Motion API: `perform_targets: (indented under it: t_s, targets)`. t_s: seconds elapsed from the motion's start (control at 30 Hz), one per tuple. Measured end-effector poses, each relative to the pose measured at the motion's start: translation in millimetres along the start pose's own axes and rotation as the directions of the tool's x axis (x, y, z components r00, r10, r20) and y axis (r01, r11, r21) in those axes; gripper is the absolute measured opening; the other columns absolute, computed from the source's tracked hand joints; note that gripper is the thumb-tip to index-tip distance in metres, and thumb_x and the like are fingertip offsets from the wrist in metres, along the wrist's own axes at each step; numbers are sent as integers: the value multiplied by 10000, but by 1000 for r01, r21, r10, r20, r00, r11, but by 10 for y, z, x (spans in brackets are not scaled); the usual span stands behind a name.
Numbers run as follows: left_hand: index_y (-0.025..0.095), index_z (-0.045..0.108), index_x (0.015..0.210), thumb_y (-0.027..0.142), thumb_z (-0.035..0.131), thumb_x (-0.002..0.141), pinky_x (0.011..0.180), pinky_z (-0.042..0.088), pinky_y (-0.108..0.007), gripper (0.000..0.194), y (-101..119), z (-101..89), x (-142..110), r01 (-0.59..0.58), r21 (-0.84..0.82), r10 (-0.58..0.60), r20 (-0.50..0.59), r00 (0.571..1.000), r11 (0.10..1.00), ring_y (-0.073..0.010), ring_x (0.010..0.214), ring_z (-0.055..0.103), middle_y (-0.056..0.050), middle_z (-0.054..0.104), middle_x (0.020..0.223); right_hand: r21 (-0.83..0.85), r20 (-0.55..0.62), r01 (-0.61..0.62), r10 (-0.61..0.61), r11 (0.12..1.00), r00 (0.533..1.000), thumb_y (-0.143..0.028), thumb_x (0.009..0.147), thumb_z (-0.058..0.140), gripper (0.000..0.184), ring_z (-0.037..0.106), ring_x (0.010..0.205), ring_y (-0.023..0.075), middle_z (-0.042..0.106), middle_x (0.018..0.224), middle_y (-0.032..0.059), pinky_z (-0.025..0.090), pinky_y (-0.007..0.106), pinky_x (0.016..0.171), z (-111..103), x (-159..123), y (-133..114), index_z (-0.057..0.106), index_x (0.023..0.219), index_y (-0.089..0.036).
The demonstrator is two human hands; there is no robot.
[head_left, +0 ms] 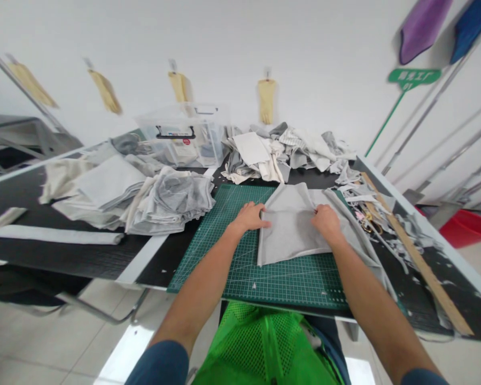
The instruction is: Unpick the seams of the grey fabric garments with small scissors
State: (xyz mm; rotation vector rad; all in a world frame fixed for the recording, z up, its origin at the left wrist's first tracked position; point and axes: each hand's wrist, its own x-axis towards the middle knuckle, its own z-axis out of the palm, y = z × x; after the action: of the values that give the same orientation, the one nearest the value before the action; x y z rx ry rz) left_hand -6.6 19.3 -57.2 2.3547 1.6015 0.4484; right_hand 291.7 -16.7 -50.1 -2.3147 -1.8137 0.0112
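A light grey cloth (286,235), partly folded, lies on a green cutting mat (240,267). At its left edge is my left hand (250,216), with thumb and forefinger apart and touching the fabric. My right hand (327,222) pinches a fold of the same cloth near its middle right. Part of the fabric beneath my right hand and forearm is hidden. More grey fabric runs down the mat's right side, under my right forearm.
Stacked grey and cream cloths (172,198) lie left of the mat. Behind it are a heap of scraps (256,149) and a clear plastic box (176,133). A wooden ruler (420,262), offcuts and scissors (369,219) lie on the right.
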Motion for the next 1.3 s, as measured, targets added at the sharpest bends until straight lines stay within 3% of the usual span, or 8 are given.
perform_targets:
  t_s: [0.37, 0.5, 0.67, 0.8, 0.9, 1.03, 1.17, 1.3]
  targets:
    - [207, 651, 1012, 114, 677, 710, 741, 459, -291, 317, -133, -127, 34, 88, -94, -85, 40, 996, 992, -211, 813, 655, -45, 722, 880, 60, -30, -46, 48, 997, 998, -127, 890, 534, 313, 666, 1085, 292, 653, 1199, 236, 467, 332, 897, -16, 38, 88, 690, 1156, -69]
    - [210, 622, 934, 116, 602, 773, 743, 453, -288, 187, 15, -86, 18, -13, -200, 4, -44, 999, 980, -181, 759, 614, -20, 678, 810, 205, -136, 148, -122, 968, 983, -117, 846, 564, 353, 672, 1012, 252, 669, 1206, 172, 490, 321, 890, -27, -18, -62, 687, 1177, -121]
    - [198, 559, 860, 128, 570, 786, 672, 453, -253, 102, 155, -37, 45, -162, -617, 96, -139, 986, 770, -124, 682, 547, 24, 589, 764, 447, -197, 630, -617, 635, 762, -97, 857, 524, 355, 666, 1057, 200, 723, 1166, 85, 508, 315, 968, -42, -281, -421, 732, 1129, -192]
    - [183, 553, 846, 147, 612, 763, 584, 425, -217, 107, 247, 9, 32, -115, -890, 61, -98, 993, 440, -89, 607, 514, 42, 553, 720, 501, -255, 764, -774, 406, 579, -50, 845, 488, 499, 588, 1287, 202, 643, 1398, 67, 487, 383, 1067, -17, -492, -653, 727, 1231, -256]
    - [171, 554, 829, 165, 655, 749, 611, 436, -213, 129, 340, 25, -8, -27, -960, 20, -22, 1000, 278, -78, 614, 537, 31, 592, 716, 509, -271, 792, -811, 336, 518, -31, 806, 498, 521, 581, 1306, 200, 623, 1433, 63, 496, 388, 1061, 28, -537, -732, 744, 1206, -256]
    - [173, 566, 923, 253, 691, 786, 777, 528, -305, 202, 474, -18, -55, 43, -974, 41, 53, 998, 222, -147, 814, 670, -50, 710, 914, 521, -258, 731, -736, 440, 626, -94, 841, 517, 356, 662, 1143, 195, 748, 1185, 65, 488, 351, 1047, 32, -494, -715, 769, 1058, -221]
    - [164, 617, 988, 343, 732, 805, 868, 520, -330, 281, 584, -127, -105, -162, -879, -22, -192, 981, 448, -183, 938, 667, -72, 698, 992, 530, -203, 497, -466, 687, 861, -238, 908, 555, 259, 697, 887, 192, 781, 1016, 61, 501, 290, 841, -45, -429, -626, 716, 1108, -199]
    - [179, 631, 1103, 373, 830, 710, 923, 509, -333, 482, 664, -187, -178, -297, -753, 180, -236, 955, 587, -222, 1071, 637, -83, 671, 1130, 524, -161, 301, -255, 797, 953, -380, 900, 614, 223, 623, 645, 176, 738, 757, 26, 403, 264, 631, -108, -381, -559, 682, 1001, -192]
